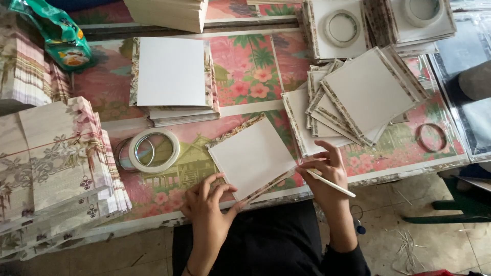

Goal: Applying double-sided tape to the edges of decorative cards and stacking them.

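A white square card [252, 156] with a patterned paper border lies tilted on the table's front edge. My left hand [207, 203] rests its fingers on the card's lower left edge. My right hand [326, 171] presses the card's right corner and holds a thin white strip [331, 183] that sticks out to the right.
A tape roll [153, 150] lies left of the card. Stacks of floral paper [56, 158] sit at far left, a white-topped stack [173, 71] behind, fanned finished cards [358, 97] at right, more tape rolls [342, 27] on far stacks, a thin ring [431, 137] at right.
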